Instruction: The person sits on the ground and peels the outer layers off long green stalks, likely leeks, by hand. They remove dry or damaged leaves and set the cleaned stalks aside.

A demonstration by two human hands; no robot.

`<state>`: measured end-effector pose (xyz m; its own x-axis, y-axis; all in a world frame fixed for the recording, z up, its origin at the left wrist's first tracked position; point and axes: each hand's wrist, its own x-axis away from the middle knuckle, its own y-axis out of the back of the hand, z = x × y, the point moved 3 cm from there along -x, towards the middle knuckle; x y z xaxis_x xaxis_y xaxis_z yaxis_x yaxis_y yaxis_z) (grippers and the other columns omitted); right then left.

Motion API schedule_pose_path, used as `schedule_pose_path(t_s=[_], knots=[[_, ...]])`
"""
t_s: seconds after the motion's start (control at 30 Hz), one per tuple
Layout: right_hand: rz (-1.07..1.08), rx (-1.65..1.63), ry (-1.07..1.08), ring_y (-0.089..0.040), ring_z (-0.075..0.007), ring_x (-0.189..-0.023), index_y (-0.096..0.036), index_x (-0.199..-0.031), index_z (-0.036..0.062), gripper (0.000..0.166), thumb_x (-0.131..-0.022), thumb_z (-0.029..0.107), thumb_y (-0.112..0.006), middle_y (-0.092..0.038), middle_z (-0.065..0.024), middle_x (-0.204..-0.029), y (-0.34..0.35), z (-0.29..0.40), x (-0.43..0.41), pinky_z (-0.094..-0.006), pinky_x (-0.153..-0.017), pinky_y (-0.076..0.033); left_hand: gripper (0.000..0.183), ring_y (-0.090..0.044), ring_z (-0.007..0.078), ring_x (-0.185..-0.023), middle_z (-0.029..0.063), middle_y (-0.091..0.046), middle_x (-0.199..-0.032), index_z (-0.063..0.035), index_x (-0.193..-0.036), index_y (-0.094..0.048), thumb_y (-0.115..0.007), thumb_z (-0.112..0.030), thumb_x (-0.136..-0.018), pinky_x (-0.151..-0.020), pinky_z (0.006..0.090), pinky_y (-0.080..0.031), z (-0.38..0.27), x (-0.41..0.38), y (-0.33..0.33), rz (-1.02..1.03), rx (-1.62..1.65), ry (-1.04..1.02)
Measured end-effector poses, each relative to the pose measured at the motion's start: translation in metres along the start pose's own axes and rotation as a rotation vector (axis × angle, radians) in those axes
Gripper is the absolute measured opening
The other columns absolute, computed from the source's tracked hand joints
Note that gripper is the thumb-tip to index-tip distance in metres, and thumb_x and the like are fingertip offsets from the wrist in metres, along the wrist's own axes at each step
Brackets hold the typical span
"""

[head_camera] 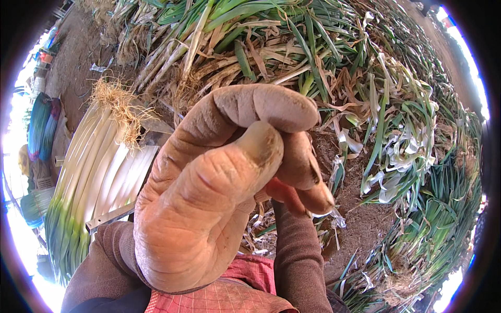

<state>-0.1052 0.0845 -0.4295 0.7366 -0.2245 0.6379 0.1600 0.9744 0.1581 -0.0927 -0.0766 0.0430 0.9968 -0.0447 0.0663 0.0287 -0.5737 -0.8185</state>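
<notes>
My left hand (195,203) fills the middle of the view, close to the camera and palm side showing. Its fingers curl over and the thumb lies against them; nothing shows in its grasp. My right hand (287,195) is mostly hidden behind it, with only a small reddish part and the brown sleeve below visible, so its hold cannot be made out. Left of my left hand lies a row of trimmed leeks or large green onions (90,156), white stems side by side and roots (117,105) at the far end. A metal bar (111,217) crosses near their green part.
A large heap of untrimmed leeks or green onions (242,23) lies ahead. Peeled leaves and pale skins (407,152) are piled on the right, with more green stalks (426,234) nearer me. Bundles of blue-green cord or netting (39,125) stand far left. Bare soil (364,231) shows between.
</notes>
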Motion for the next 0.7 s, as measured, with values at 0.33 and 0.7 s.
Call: schedule_pose_path(t_s=[0.33,0.7], knots=[[0.265,-0.467,0.002,-0.054,-0.0100,-0.068,-0.059,-0.103,0.0129,0.030,-0.092,0.040,-0.066,-0.056,0.0023,-0.079,0.009,0.118,0.041,-0.0257,-0.059,-0.044,0.030,-0.065,0.0240,-0.083,0.0073,-0.061,-0.092,-0.0022,-0.120,-0.056,-0.050,-0.026,-0.102,-0.074,0.0365,-0.056,-0.003,-0.001,0.003,0.010,-0.225,0.117],[0.055,-0.059,-0.149,-0.047,-0.0092,-0.058,-0.059,-0.106,0.0050,0.030,-0.095,0.033,-0.063,-0.047,0.0013,-0.067,0.145,-0.042,0.224,-0.0255,-0.051,-0.038,0.017,-0.067,0.0149,-0.080,0.0049,-0.068,-0.091,-0.0062,-0.109,-0.065,-0.053,-0.012,-0.099,-0.071,0.0289,-0.052,0.021,0.016,-0.008,0.041,-0.181,0.200]])
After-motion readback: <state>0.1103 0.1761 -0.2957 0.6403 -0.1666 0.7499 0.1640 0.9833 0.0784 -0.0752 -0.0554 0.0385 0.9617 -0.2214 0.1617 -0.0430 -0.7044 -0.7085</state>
